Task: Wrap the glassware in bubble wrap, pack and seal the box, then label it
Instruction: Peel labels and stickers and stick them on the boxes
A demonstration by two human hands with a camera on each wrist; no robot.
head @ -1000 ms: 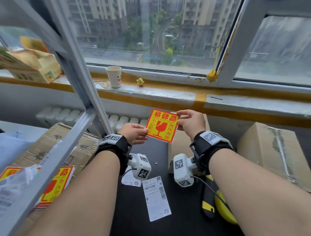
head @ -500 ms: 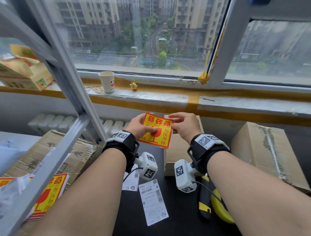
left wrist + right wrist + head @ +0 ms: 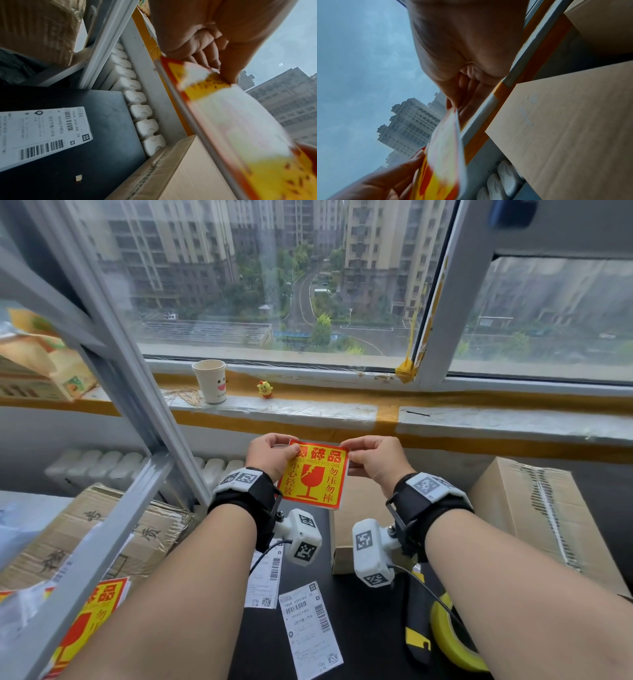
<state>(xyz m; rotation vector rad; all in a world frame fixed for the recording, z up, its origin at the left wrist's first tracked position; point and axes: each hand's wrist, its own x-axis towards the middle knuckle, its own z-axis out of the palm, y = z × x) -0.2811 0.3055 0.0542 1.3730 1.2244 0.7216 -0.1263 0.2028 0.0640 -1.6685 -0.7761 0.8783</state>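
At frame centre I pinch the fragile sticker [image 3: 313, 474] with left hand [image 3: 270, 455] and right hand [image 3: 375, 460]; peel its backing slowly from one corner.

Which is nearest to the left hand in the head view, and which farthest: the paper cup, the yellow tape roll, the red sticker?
1. Red sticker: pinched by the left hand.
2. Paper cup: on the windowsill, beyond it.
3. Yellow tape roll: on the table, lower right.

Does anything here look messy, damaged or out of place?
Slightly. The fragile sticker, which the left hand and right hand pinch at its top corners, has one corner peeled or torn to white. Two shipping labels lie loose and askew on the black table. Toothpicks are scattered beside the paper cup.
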